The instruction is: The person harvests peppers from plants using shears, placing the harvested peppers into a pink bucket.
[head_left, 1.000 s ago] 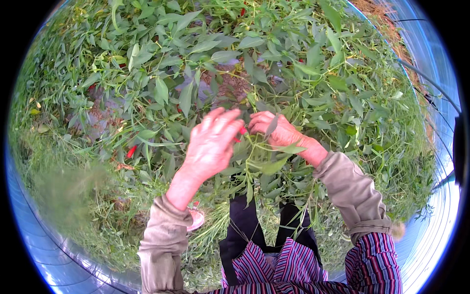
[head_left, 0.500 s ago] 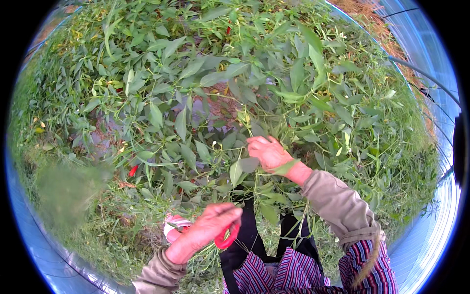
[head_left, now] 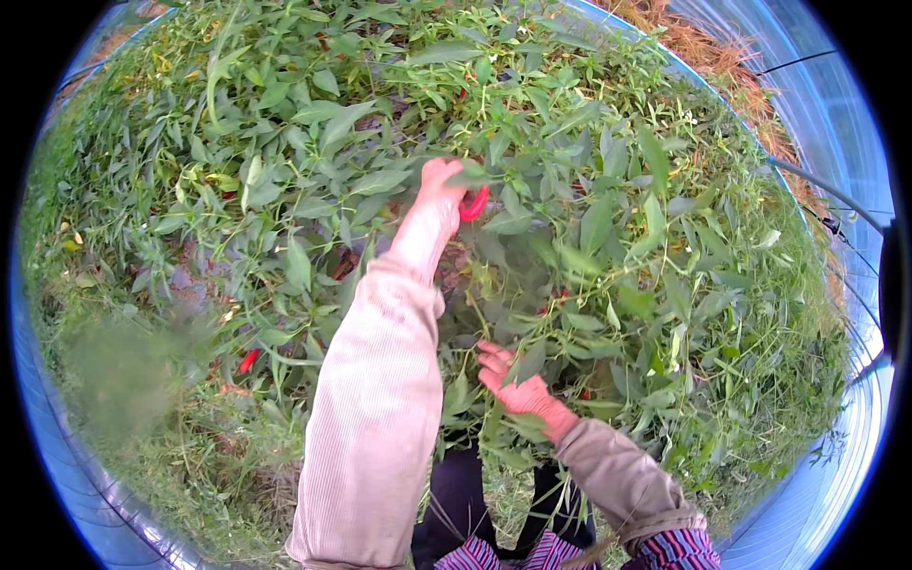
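Observation:
My left hand (head_left: 439,185) reaches far forward into the pepper plants (head_left: 323,123), its fingertips partly hidden by leaves. It is closed, with a red curved, loop-like thing (head_left: 475,204) at its right side; I cannot make out its exact kind. My right hand (head_left: 518,385) is nearer to me, low among leafy stems, with its fingers apart. A leaf lies across part of it, and nothing shows in its grasp. A red chili pepper (head_left: 249,361) hangs at the left. More bits of red show between leaves (head_left: 556,302) right of centre.
Dense foliage surrounds both arms. Grass (head_left: 190,475) grows at the near left. Blue plastic sheeting (head_left: 798,104) curves along the right, with a dark pipe (head_left: 826,195) in front. Dry brown straw (head_left: 703,43) lies at the far right. My dark-clad legs (head_left: 456,494) are below.
My left hand has swung far forward from near my legs, carrying the red curved thing. My right hand has come slightly nearer, its fingers now spread. The left sleeve hides the pink-and-white item seen before.

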Tool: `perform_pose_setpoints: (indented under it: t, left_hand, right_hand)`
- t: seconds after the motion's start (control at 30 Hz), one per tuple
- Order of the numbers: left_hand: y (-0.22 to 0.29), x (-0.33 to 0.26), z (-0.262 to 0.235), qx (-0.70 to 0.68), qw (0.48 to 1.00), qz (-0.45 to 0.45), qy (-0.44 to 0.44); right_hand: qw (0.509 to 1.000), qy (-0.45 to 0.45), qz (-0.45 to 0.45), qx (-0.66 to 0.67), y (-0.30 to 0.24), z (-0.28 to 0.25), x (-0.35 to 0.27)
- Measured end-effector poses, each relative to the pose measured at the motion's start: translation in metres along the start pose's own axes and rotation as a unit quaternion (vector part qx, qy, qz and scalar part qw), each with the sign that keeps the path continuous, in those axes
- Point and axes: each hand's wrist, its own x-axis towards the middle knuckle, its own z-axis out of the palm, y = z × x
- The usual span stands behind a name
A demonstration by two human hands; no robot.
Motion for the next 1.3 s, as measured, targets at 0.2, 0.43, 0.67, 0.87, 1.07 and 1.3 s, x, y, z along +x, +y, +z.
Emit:
perform_pose_setpoints:
  t: [0.2,0.43,0.67,0.87,1.07,1.3]
  left_hand:
    - [-0.004,0.082,0.029,-0.096,0.991,-0.063,-0.064]
    - [-0.013,0.008,0.096,0.259,0.906,0.054,-0.329]
    - [-0.055,-0.108,0.052,0.485,0.791,0.126,-0.35]
    - [-0.118,-0.166,0.024,0.478,0.802,0.204,-0.294]
    - [-0.136,-0.178,0.013,0.447,0.834,0.228,-0.231]
    - [-0.139,-0.177,0.007,0.417,0.86,0.183,-0.229]
  right_hand:
    - [0.98,0.023,-0.056,-0.19,0.034,0.029,-0.005]
    - [0.981,0.085,-0.063,-0.16,0.014,0.02,0.001]
    - [0.977,-0.004,-0.021,-0.213,-0.038,0.002,-0.027]
    - [0.952,-0.192,0.074,-0.225,-0.072,-0.007,-0.08]
    - [0.998,0.0,0.049,-0.043,-0.077,-0.045,-0.166]
    - [0.928,0.352,0.039,-0.118,-0.048,-0.115,-0.166]
